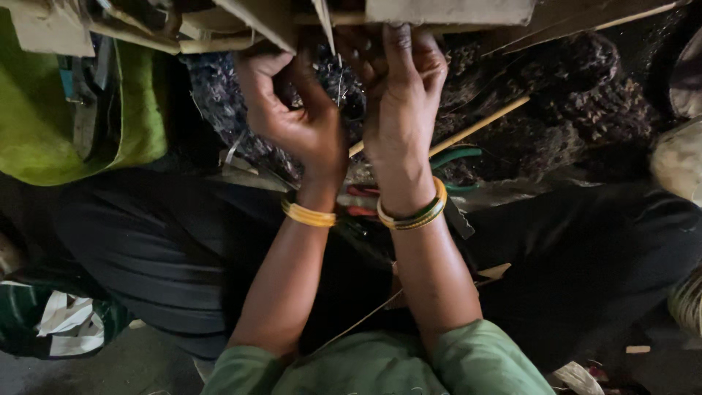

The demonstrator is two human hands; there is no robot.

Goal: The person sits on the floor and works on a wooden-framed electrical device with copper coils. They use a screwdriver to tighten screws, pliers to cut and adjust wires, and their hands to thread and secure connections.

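Note:
Both my hands are raised to a stack of cardboard pieces [446, 11] at the top of the view. My left hand [296, 117] is curled into a loose fist with the thumb up, just below a cardboard edge. A thin pale strand [340, 84] hangs beside it, and I cannot tell whether the hand holds it. My right hand [402, 102] reaches up, its fingertips gripping the lower edge of the cardboard. Yellow bangles [308, 215] circle the left wrist. Yellow and green bangles [417, 216] circle the right.
A thin wooden stick [479, 126] and green-handled scissors [457, 155] lie on dark patterned cloth [585, 110] beyond my hands. A red-handled tool [360, 192] sits between my wrists. A green cloth bag [44, 132] is at the left. My black-clothed legs [146, 241] spread wide below.

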